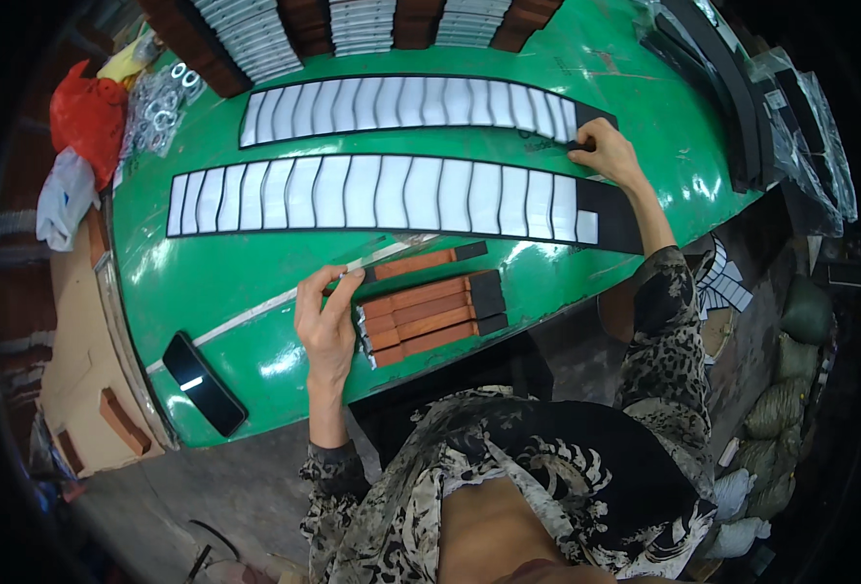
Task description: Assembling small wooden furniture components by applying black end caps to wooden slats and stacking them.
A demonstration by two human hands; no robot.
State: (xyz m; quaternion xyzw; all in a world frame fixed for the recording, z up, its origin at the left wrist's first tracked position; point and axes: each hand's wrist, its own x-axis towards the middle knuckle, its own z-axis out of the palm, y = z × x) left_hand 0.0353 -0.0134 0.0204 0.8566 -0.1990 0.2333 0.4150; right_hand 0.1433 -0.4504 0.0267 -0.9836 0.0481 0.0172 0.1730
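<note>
Two long curved black strips with white wavy-edged panels lie side by side, a far strip (401,105) and a near strip (382,200). My right hand (608,154) pinches the right end of the far strip between thumb and fingers. Closer to me, my left hand (325,316) has its thumb and fingertips closed together, beside the left end of a single reddish-brown slat (416,263) with a black tip. Whatever is between those fingertips is too small to make out. Just right of that hand lies a stack of similar brown slats (421,319) with black ends.
A phone (205,384) lies at the green table's (246,292) near left. Stacked brown and silver-grey pieces (362,24) stand along the far edge. Metal rings (163,112) and a red bag (88,112) are at far left; black strips in clear plastic (742,107) at far right.
</note>
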